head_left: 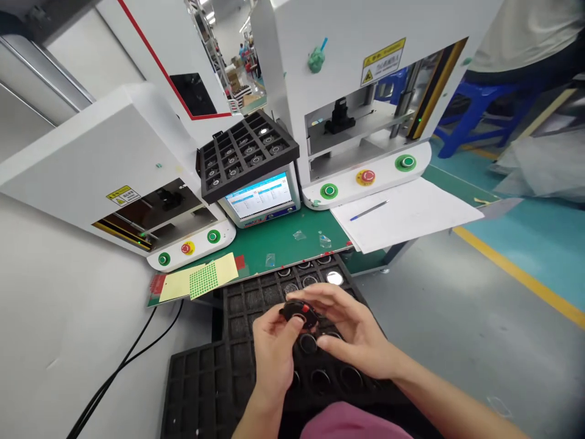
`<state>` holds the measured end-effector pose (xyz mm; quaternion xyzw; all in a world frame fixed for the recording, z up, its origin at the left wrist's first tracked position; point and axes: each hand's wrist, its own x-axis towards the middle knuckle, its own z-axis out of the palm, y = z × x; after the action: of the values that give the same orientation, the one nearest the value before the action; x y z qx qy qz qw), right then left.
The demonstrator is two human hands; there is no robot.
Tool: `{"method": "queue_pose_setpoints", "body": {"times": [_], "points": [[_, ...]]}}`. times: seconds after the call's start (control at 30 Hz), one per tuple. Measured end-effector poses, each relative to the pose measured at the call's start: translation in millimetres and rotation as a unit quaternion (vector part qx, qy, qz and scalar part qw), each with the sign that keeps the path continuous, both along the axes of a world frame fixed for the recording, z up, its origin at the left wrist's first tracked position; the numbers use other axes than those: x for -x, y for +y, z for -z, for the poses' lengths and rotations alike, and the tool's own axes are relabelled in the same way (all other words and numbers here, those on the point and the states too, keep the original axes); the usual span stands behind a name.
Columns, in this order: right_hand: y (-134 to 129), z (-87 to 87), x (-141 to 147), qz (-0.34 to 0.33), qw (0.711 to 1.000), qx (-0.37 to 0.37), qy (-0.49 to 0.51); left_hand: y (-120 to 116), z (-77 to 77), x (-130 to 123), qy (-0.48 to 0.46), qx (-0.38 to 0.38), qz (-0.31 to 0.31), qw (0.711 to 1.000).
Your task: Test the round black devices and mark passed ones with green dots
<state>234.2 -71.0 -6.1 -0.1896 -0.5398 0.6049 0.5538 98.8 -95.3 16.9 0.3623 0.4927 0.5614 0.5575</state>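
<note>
Above the foam trays, my left hand grips a small round black device with a red patch on it, perhaps a watch body. Its thumb presses on the near face of the device. My right hand is cupped around the far and right side, its fingertips at the device's top edge. The thumb of that hand stands apart from the device. Below both hands lies a black compartment tray, with round dark parts in several compartments, among them a round part just under the device.
Two white press machines with green and red buttons flank a small monitor. A second black tray of parts rests on the monitor. Paper sheets with a pen, yellow sticker sheets and clear film scraps lie on the green bench.
</note>
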Motion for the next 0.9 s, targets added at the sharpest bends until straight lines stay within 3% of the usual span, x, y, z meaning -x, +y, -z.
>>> {"method": "queue_pose_setpoints", "body": {"times": [0.13, 0.23, 0.43, 0.73, 0.9], "points": [[-9, -15.6, -1, 0.202, 0.976, -0.053, -0.053, -13, -4.1, 9, 0.188, -0.098, -0.012, 0.977], [-16, -23.8, 0, 0.252, 0.958, -0.096, -0.092, -18, -12.2, 14, 0.293, -0.175, -0.006, 0.940], [-18, -30.3, -6, 0.219, 0.958, -0.141, -0.123, -25, -18.4, 24, 0.395, -0.272, 0.013, 0.878], [-6, -33.6, -21, 0.059, 0.972, -0.163, -0.158, -25, -22.4, 31, 0.407, -0.326, 0.064, 0.851], [-9, -33.2, -14, 0.123, 0.965, -0.203, -0.113, -25, -22.0, 33, 0.405, -0.342, 0.047, 0.847]]}}
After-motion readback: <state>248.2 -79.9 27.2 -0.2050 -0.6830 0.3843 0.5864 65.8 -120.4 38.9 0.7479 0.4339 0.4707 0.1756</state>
